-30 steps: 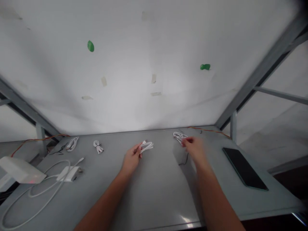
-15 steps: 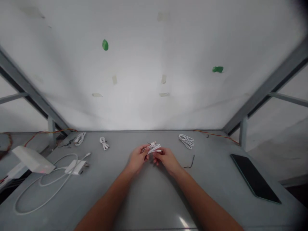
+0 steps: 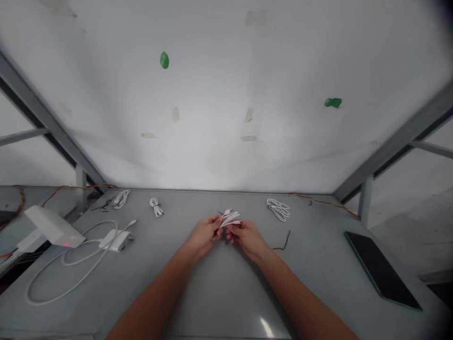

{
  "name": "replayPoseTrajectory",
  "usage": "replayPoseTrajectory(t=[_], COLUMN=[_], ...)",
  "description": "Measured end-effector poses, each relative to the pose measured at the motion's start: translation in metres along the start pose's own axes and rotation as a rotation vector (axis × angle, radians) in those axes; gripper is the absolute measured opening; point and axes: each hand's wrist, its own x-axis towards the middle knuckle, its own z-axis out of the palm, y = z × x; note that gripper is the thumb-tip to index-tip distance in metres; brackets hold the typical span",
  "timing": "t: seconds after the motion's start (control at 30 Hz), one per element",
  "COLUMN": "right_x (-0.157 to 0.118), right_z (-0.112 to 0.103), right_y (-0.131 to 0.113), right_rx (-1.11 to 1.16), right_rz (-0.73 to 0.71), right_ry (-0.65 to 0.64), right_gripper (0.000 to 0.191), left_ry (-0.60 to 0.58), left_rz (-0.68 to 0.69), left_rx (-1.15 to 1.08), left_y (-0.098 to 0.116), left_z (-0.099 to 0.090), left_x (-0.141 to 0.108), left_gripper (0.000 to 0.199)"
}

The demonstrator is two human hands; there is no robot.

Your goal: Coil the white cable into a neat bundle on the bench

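White folded cable bundle [image 3: 230, 218] pinched between left hand [image 3: 204, 233] and right hand [image 3: 247, 236] above bench [image 3: 212, 293] centre; 1 loose coil [image 3: 278, 208] and black twist tie [image 3: 283, 241] lie right, 2 tied bundles [image 3: 155, 207] left, so bundling looks partway done.

Your left hand [image 3: 203, 233] and right hand [image 3: 247, 236] meet at the centre, forearms reaching in from seven and five o'clock, fingers [image 3: 216, 220] pinched together toward twelve.

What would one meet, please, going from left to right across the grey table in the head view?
White box → white adapter → small tied cable → left hand → right hand → loose white cable coil → black tablet.
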Motion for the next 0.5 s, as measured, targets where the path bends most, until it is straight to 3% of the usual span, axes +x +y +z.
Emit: replayPoseTrajectory(t=[0.13, 0.23, 0.4, 0.5], right_x=[0.0, 0.001, 0.001, -0.004], right_z=[-0.001, 0.0, 0.005, 0.012], right_y=[0.001, 0.002, 0.007, 0.009], right_rx=[0.059, 0.009, -0.467, -0.786], right_rz=[0.028, 0.016, -0.044, -0.123], right_ry=[-0.015, -0.015, 0.151, 0.215], right_gripper=[0.039, 0.037, 0.016, 0.024], left_ry=[-0.006, 0.065, 0.278, 0.332], left_rz=[0.003, 0.027, 0.04, 0.018], left_rx=[-0.003, 0.074, 0.315, 0.456], left_y=[0.0, 0.0, 0.0, 0.004], left_z=[0.001, 0.002, 0.007, 0.011], left_x=[-0.001, -0.001, -0.001, -0.002], left_gripper=[0.059, 0.058, 0.04, 0.033])
